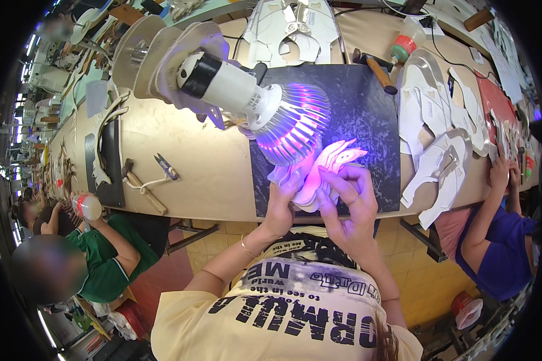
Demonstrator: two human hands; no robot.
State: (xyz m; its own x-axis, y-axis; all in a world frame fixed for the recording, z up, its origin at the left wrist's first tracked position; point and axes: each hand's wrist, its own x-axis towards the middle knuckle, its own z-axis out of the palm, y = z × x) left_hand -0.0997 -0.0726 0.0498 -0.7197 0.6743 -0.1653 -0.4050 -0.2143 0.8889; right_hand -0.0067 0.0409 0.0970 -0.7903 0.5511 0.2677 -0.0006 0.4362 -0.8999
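A bundle of thin, pale cut pieces (321, 174), which look like shoe-upper parts, is lit pink and violet under a finned lamp (294, 123). My left hand (283, 201) is closed round the bundle's left side. At its right edge, the thumb and fingertips of my right hand (350, 198) pinch the pieces, whose far ends fan apart. Both hands are above the near edge of a dark mat (367, 120). The lamp's head hides part of the bundle and some of the left fingers.
A wooden-handled hammer (379, 73) and a bottle with a red label (405, 43) lie beyond the mat. White cut parts (430, 114) are spread at right. Snips (166, 166) and another hammer (143, 186) lie at left. Co-workers sit on both sides.
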